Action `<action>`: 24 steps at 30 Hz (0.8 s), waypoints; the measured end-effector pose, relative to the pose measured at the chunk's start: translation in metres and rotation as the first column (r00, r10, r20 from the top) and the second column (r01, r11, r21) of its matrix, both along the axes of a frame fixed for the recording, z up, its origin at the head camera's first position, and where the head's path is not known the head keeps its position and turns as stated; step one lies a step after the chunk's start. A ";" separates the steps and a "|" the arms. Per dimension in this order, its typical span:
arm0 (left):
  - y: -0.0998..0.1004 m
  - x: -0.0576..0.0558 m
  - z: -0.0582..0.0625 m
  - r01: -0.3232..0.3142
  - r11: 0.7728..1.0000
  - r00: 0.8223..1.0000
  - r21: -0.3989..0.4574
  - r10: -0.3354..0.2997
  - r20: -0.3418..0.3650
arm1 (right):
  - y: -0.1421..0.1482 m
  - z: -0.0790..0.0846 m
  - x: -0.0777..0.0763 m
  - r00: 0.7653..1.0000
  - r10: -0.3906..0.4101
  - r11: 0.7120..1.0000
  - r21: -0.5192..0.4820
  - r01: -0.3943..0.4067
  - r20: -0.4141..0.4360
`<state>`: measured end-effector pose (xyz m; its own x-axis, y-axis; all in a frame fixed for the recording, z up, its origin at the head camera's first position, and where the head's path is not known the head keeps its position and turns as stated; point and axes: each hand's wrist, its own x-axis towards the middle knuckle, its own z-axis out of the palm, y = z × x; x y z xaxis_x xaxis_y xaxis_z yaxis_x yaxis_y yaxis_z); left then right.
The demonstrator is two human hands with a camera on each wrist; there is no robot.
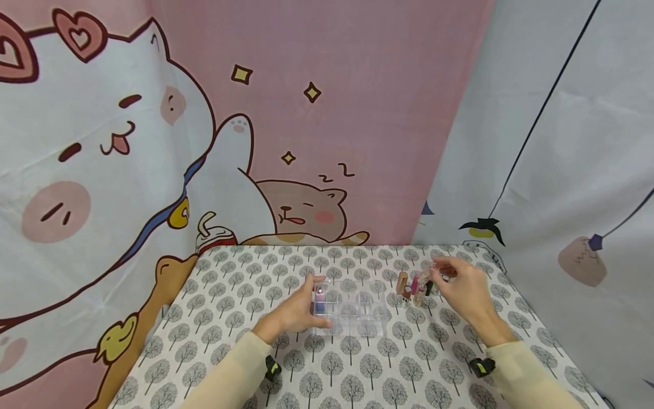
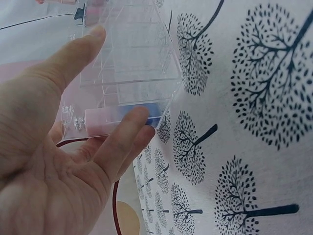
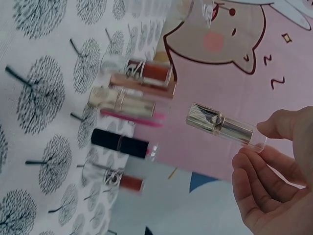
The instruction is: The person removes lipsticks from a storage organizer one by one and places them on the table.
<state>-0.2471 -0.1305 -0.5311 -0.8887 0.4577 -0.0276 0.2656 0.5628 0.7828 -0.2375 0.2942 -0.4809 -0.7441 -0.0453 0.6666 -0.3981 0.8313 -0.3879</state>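
A clear plastic organizer [image 1: 357,328] with several compartments stands on the table. My left hand [image 1: 296,309] grips its left end, thumb on one side and fingers on the other. Inside that end lies a pink and blue tube [image 2: 105,120]. With thumb and fingertips, my right hand [image 3: 274,161] pinches a gold lipstick [image 3: 220,123] by its clear end. It is raised above the table, close to a cluster of upright cosmetics: a black lipstick [image 3: 120,143], a pale gold lipstick [image 3: 122,102], a pink tube [image 3: 131,117] and a reddish-brown lip gloss [image 3: 149,72].
A second lip gloss [image 3: 112,177] stands at the edge of the cluster. The tablecloth [image 1: 327,369] has a tree print. Behind the table hangs a pink cartoon curtain [image 1: 378,113], with a pale one [image 1: 562,142] on the right.
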 end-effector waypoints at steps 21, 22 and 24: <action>0.000 0.002 0.001 -0.005 1.000 1.000 0.005 0.005 0.016 | 0.028 -0.030 -0.007 0.976 -0.037 0.999 0.047 0.027 0.217; 0.000 0.001 0.001 -0.004 1.000 1.000 0.008 0.004 0.018 | 0.028 -0.032 -0.007 0.971 -0.035 0.999 0.046 0.025 0.235; 0.000 0.001 0.001 0.000 1.000 1.000 0.014 0.000 0.019 | 0.029 -0.036 -0.008 0.966 -0.030 0.999 0.051 0.017 0.257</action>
<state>-0.2459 -0.1307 -0.5299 -0.8881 0.4581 -0.0383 0.2502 0.5515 0.7958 -0.2459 0.3232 -0.5166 -0.8916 -0.0530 0.4497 -0.2699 0.8596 -0.4339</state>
